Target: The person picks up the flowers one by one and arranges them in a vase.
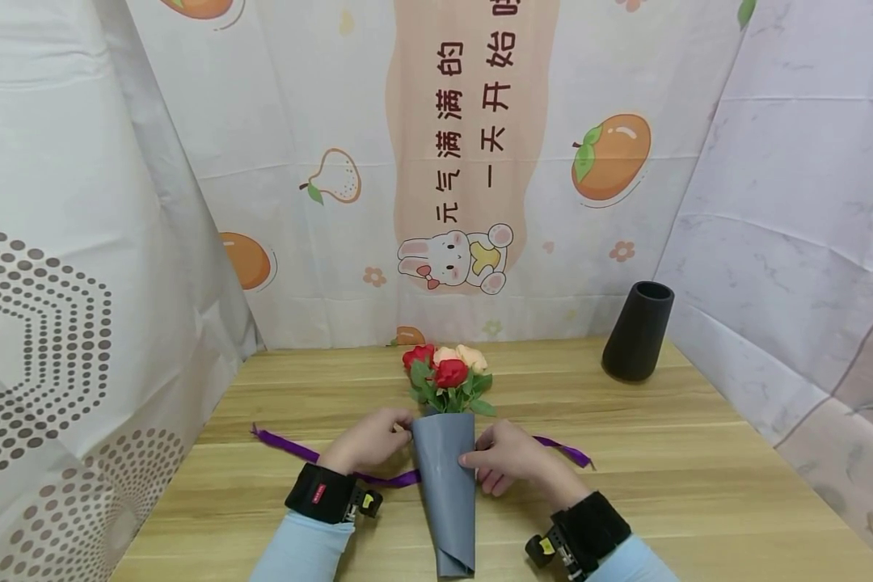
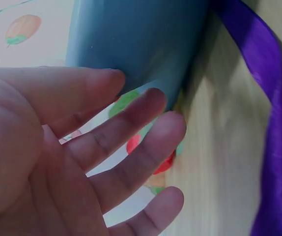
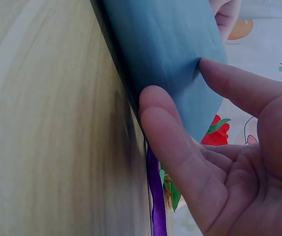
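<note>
Basically, a slate-grey, cone-shaped wrapper of smooth sheet lies mid-counter, narrow end toward the person, wide end toward the back. Out of its wide end: red roses, pale peach roses and green leaves.

Hands on both sides. The right hand grips the wrapper's right side, thumb on the front face, fingers along the edge by the counter. The left hand is at the upper left edge, fingers loosely bent and spread, thumb tip over the rim; cannot tell whether it pinches the sheet, index tip hidden.

Thin purple ribbon runs crosswise beneath the wrapper, showing left and right, passing by the left wrist. Wood-grain counter under everything. Matte black tapered vase upright at the back right, well apart from the flowers.

Black wristbands with small cameras, light blue sleeves. Behind: white printed cloth, orange fruit, rabbit, Chinese characters; grey-dotted white cloth at left.
</note>
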The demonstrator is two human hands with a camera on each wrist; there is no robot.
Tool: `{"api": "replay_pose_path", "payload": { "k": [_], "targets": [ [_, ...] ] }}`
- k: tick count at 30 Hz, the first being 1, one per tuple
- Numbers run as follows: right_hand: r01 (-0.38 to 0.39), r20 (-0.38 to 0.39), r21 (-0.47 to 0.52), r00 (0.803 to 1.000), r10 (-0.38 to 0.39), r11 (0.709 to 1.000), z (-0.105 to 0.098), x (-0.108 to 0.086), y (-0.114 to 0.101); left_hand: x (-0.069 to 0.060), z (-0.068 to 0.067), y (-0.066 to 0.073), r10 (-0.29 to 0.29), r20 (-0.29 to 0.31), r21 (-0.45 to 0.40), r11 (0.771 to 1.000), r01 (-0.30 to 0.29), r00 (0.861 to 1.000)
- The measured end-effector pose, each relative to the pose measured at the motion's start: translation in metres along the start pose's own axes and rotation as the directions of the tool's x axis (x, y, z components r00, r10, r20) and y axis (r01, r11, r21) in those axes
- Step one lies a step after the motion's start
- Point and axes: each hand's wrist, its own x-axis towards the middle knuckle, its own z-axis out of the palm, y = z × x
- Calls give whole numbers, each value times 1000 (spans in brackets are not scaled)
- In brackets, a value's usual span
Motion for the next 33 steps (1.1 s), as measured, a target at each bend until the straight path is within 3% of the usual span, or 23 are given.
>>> {"api": "replay_pose_path", "payload": {
  "k": [15, 33],
  "targets": [
    [7, 7, 10, 1000, -7, 1000, 0, -1, 0, -8, -17, 16, -14, -21, -163, 987, 10, 1000],
    [-3, 8, 7, 1000, 3, 1000, -3, -1, 0, -25, -34, 13, -16, -9, -105, 994, 15, 1000]
  ]
}}
